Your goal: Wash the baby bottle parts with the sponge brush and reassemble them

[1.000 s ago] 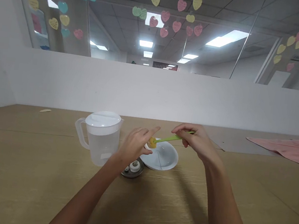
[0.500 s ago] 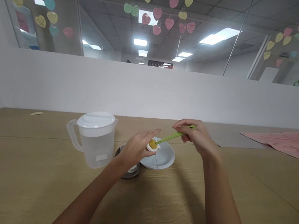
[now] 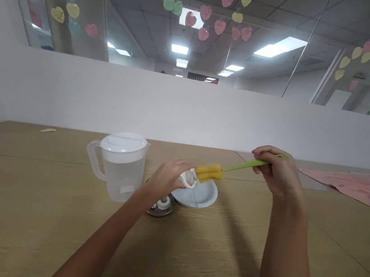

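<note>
Partly hidden, white container point(image 3: 187, 178) within curled left hand point(image 3: 168, 177); green brush handle point(image 3: 244, 165) pinched in right hand point(image 3: 279, 170).

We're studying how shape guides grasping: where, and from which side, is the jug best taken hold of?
Probably by its handle, coming from the person's left. The jug stands upright with that open loop jutting left; the rest of it is broad, harder to grasp one-handed, and the left hand is over on its right.
</note>
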Available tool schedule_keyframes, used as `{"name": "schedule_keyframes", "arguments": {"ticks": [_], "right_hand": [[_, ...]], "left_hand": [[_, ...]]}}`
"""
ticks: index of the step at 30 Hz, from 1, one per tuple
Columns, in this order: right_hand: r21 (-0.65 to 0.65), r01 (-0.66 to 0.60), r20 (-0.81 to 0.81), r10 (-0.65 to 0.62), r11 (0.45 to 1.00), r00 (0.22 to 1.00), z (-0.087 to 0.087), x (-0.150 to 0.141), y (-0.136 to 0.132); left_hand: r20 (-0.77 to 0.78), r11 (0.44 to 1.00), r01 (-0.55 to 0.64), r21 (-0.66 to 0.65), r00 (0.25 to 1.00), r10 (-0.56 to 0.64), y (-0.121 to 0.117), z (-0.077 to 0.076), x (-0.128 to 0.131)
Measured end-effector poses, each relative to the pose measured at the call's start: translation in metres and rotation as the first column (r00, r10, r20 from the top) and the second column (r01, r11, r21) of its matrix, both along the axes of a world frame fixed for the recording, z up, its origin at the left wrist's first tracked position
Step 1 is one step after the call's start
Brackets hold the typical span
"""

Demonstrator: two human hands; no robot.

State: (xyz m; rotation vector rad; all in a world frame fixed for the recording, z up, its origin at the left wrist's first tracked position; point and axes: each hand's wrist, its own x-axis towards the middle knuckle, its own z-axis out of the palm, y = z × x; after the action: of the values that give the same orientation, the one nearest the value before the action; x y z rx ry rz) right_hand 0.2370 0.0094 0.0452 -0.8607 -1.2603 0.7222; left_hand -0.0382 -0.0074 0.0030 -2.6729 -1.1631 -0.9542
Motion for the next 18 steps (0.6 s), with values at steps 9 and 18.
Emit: {"name": "schedule_keyframes", "arguments": {"ticks": [9, 18], "right_hand": [[0.012, 0.472, 0.041, -0.472, 0.881, 0.881, -0.011, 0.028, 0.017], [0.136, 0.712, 0.861, -0.437, 0.689, 0.258, -0.029, 0.007, 0.040]], "left_hand": [[-0.298, 0.960, -0.139, 0.241, 0.931, 0.210, -0.003, 0.008, -0.004], [-0.056, 0.993, -0.052, 0.103, 0.997, 0.058, 0.007, -0.008, 0.000]]}}
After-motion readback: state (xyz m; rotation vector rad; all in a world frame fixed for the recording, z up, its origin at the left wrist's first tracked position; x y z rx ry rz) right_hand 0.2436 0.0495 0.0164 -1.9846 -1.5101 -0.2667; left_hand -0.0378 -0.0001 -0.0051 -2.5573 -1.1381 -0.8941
